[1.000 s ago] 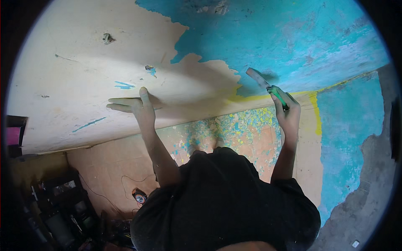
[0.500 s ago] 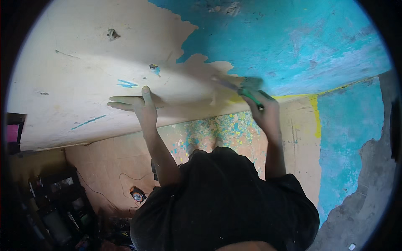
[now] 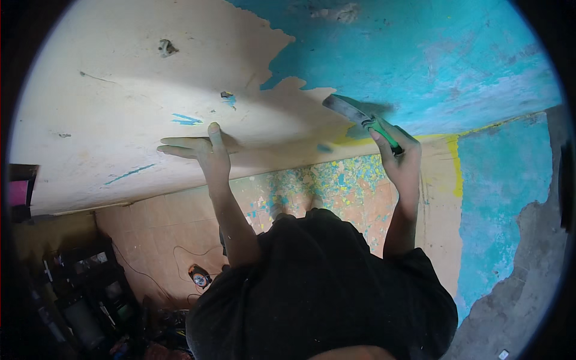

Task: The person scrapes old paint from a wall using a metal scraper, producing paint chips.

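Note:
My right hand (image 3: 401,157) is wrapped round the green handle of a scraper (image 3: 349,111) with a broad metal blade. The blade's end lies at the ragged edge where blue paint (image 3: 420,66) meets the bare cream wall (image 3: 198,66). A dark blue-grey flake (image 3: 324,147), blurred, shows below the blade, close to a yellow streak of paint. Farther left, my left hand (image 3: 210,153) rests against the cream wall with thumb and fingers spread, holding nothing. Thin blue paint remnants (image 3: 187,119) mark the wall just above it.
Blue and yellow paint chips (image 3: 342,177) litter the tiled floor (image 3: 162,231) round my feet. A round orange-and-black device (image 3: 199,276) with a cord sits on the floor at left, near a dark shelf unit (image 3: 90,294). A side wall (image 3: 498,204) with blue paint stands at right.
My right hand and the scraper have moved to the right, onto the blue paint's edge. A flake has appeared below the blade. My left hand remains spread on the wall.

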`<state>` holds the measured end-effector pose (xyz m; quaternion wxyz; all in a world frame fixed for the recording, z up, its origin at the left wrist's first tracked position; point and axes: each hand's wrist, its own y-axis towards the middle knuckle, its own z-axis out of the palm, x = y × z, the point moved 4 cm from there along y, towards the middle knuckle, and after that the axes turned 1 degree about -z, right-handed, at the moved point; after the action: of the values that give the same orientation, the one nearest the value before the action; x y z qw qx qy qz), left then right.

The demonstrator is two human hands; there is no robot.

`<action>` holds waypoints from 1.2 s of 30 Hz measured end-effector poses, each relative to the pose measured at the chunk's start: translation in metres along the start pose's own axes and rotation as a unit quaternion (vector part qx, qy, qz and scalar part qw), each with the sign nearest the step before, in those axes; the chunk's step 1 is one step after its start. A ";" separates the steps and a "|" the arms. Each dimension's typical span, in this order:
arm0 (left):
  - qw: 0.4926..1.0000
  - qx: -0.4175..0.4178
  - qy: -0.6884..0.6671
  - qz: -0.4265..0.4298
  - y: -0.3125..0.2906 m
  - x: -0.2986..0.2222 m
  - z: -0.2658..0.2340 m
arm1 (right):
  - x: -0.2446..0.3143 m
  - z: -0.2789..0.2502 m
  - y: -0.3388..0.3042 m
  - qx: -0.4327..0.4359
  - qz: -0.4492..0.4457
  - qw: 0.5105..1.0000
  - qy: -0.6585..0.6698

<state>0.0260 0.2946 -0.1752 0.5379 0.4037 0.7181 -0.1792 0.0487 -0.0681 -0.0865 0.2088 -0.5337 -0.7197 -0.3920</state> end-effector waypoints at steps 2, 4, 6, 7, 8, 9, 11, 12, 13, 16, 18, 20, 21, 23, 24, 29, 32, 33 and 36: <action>1.000 -0.004 0.004 0.005 -0.004 0.000 -0.001 | 0.002 -0.001 -0.008 0.011 0.012 1.000 0.001; 1.000 -0.007 0.002 0.014 -0.004 0.003 -0.003 | -0.002 -0.003 -0.012 0.015 0.021 1.000 -0.001; 1.000 -0.018 0.003 0.014 -0.001 0.010 -0.010 | -0.018 -0.021 -0.014 -0.042 0.052 0.998 0.019; 0.998 0.055 -0.024 -0.030 0.006 0.027 -0.009 | -0.016 -0.029 -0.013 -0.030 0.064 0.997 0.004; 0.988 0.128 -0.051 -0.072 0.009 0.038 -0.008 | -0.014 -0.028 -0.011 -0.028 0.063 0.998 0.004; 0.988 0.129 -0.052 -0.072 0.012 0.039 -0.008 | -0.011 -0.024 -0.010 -0.029 0.050 0.998 0.019; 0.981 0.165 -0.060 -0.082 0.015 0.037 -0.006 | -0.001 -0.013 -0.002 -0.030 0.038 0.998 0.034; 0.977 0.183 -0.062 -0.088 0.014 0.036 -0.008 | 0.012 -0.001 0.004 -0.006 0.024 0.999 0.023; 0.973 0.201 -0.066 -0.093 0.014 0.034 -0.007 | 0.021 0.008 0.008 0.017 0.008 1.000 0.011; 0.973 0.211 -0.047 -0.085 0.014 0.034 -0.006 | 0.035 0.016 0.010 0.008 -0.053 0.998 0.019; 0.979 0.194 -0.005 -0.060 0.015 0.036 -0.007 | 0.031 0.015 0.003 0.031 -0.007 0.999 0.021; 0.983 0.175 0.037 -0.035 0.015 0.040 -0.009 | 0.018 0.007 -0.004 -0.010 -0.055 0.998 0.010; 0.984 0.173 0.036 -0.034 0.016 0.041 -0.009 | 0.016 -0.003 -0.004 -0.010 -0.057 0.998 0.010; 0.983 0.171 0.012 -0.062 0.015 0.054 -0.010 | 0.002 -0.018 -0.006 -0.017 0.072 0.997 0.005; 0.982 0.172 0.000 -0.075 0.016 0.058 -0.009 | 0.003 -0.018 -0.004 -0.016 0.070 0.997 0.005; 0.974 0.171 -0.060 -0.136 0.024 0.089 -0.006 | 0.045 0.028 0.012 0.022 -0.082 0.996 0.006; 0.976 0.164 -0.057 -0.128 0.021 0.084 -0.001 | 0.084 0.071 0.017 0.016 -0.141 0.990 0.005; 0.978 0.157 -0.054 -0.125 0.019 0.081 0.001 | 0.091 0.079 0.015 0.029 -0.137 0.990 0.015; 0.983 0.135 -0.045 -0.118 0.021 0.075 0.002 | 0.090 0.083 0.012 0.029 -0.126 0.991 0.037</action>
<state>0.0365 0.3347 -0.2408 0.4853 0.3766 0.7050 -0.3544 0.0389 0.0530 -0.0678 0.2002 -0.4177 -0.7838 -0.4136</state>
